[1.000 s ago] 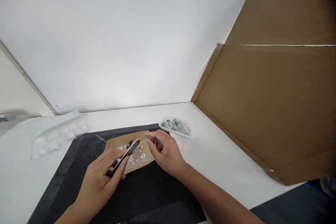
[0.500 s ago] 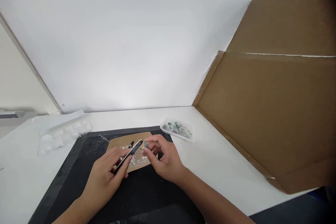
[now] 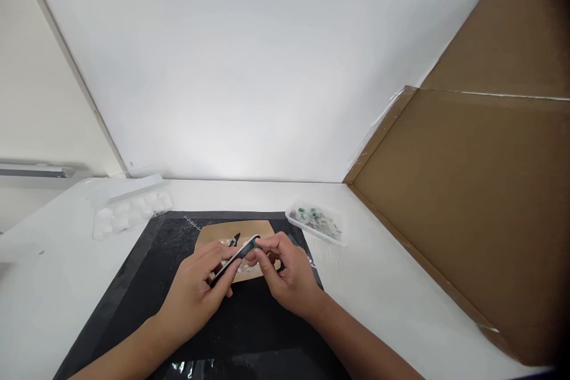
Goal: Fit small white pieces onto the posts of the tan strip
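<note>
My left hand (image 3: 196, 288) is closed round a dark nail file (image 3: 235, 259) with a pale edge, which slants up to the right. Between the thumb and fingertips of my right hand (image 3: 291, 276) is a small green nail-shaped piece (image 3: 256, 243), at the upper end of the file and seemingly touching it. My fingers partly cover the piece. Beneath both hands lies a brown sheet (image 3: 211, 231) scattered with small white bits (image 3: 240, 269). A small black item (image 3: 235, 239) rests on it beside the file; its kind is unclear.
The sheet lies on a black mat (image 3: 258, 326) over a white table (image 3: 369, 285). Behind my right hand stands a clear tray (image 3: 307, 229) of small packets with green pieces. A clear box (image 3: 100, 228) with white contents sits left. Cardboard panels (image 3: 467, 190) rise on the right.
My right hand has brought the green piece against the upper end of the nail file; they were slightly apart before. The camera view has shifted, so the table's things appear further right.
</note>
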The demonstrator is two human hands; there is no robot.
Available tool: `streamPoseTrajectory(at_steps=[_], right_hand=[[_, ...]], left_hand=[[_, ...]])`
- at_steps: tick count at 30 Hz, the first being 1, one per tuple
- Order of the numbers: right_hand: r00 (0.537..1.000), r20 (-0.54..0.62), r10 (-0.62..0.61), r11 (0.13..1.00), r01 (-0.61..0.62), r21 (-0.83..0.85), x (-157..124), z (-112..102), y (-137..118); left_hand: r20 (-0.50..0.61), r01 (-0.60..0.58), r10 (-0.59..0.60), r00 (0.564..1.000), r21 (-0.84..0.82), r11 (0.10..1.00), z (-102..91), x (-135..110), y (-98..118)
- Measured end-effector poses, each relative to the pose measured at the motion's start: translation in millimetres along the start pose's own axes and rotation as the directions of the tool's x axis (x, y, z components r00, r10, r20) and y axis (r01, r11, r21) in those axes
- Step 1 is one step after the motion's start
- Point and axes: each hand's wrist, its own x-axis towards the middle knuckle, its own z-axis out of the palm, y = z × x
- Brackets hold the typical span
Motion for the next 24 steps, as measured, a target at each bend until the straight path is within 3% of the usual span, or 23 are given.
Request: streamPoseTrajectory(at_steps=[10,14,20,24], right_hand=[[1.0,0.003,-0.008,0.996,0.008,-0.093,-0.6,-0.3,2.3],[0.999,0.015,-0.04,0.978,0.042,-0.202,-0.3,0.9,5.3],[0.983,-0.038,-0.177,0.887,0.143,-0.438,4.3,5.8,10.2],[0.964,-0.05,-0.261,0.847,0.204,-0.491,6.8,8.0,12.2]], left_hand=[[-0.023,0.063,-0.064,0.998,-0.058,0.996,1.3,0.0,5.9],[-0.02,0.082,-0.083,0.996,-0.061,0.995,3.6,-0.8,5.4],[-0.056,0.05,-0.053,0.997,-0.045,0.998,4.3,-3.3,5.5],[-0.05,0.044,-0.046,0.998,-0.033,0.998,3.4,-3.6,7.6]])
